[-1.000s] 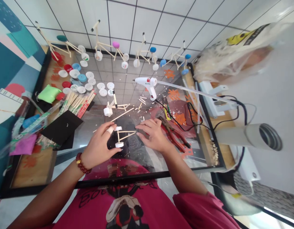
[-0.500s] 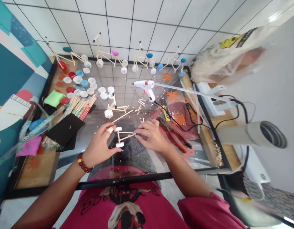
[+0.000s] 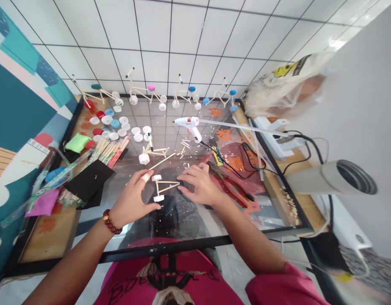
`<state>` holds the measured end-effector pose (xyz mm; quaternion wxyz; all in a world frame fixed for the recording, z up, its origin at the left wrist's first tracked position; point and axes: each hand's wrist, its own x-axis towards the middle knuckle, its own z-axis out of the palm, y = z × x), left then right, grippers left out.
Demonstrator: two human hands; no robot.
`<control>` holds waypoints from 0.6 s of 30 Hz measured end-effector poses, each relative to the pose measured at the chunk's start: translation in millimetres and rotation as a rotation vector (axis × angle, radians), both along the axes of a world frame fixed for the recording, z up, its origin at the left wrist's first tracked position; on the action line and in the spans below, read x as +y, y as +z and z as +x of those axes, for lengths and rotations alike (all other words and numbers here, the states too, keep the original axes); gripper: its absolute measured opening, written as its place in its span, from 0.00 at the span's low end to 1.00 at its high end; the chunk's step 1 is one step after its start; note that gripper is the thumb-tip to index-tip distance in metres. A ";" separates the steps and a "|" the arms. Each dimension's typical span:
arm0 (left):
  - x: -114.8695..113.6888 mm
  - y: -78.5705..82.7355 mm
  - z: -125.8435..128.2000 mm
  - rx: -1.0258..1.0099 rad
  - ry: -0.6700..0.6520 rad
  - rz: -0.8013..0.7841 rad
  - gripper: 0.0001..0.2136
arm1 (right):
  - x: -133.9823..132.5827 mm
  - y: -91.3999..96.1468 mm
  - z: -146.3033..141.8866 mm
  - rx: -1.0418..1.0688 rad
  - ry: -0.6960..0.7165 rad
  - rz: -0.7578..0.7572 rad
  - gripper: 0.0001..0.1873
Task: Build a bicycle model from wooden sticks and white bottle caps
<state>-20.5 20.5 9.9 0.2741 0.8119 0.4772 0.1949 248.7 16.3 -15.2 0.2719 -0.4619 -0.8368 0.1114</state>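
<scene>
A small stick frame lies on the glass tabletop between my hands, its two wooden sticks meeting in a point at the right. White bottle caps sit at its left end like wheels, an upper cap and a lower cap. My left hand curves around the cap end, thumb and forefinger wide apart. At the pointed end, my right hand has its thumb and forefinger slightly parted around the tip. Just beyond lie a loose stick and another stick-and-cap model.
A white glue gun rests ahead, its cord trailing right. Red-handled pliers lie right of my right hand. Loose caps, bundled sticks and black sheets are at left. Several finished stick models line the back edge.
My right thumb and forefinger have parted slightly at the frame's pointed end. My left hand stays around the caps. The view has tilted upward a little.
</scene>
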 end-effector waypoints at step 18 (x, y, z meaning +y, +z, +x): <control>4.3 -8.9 -9.5 -0.050 -0.122 0.018 0.54 | 1.5 2.3 3.8 -0.025 -0.124 0.386 0.17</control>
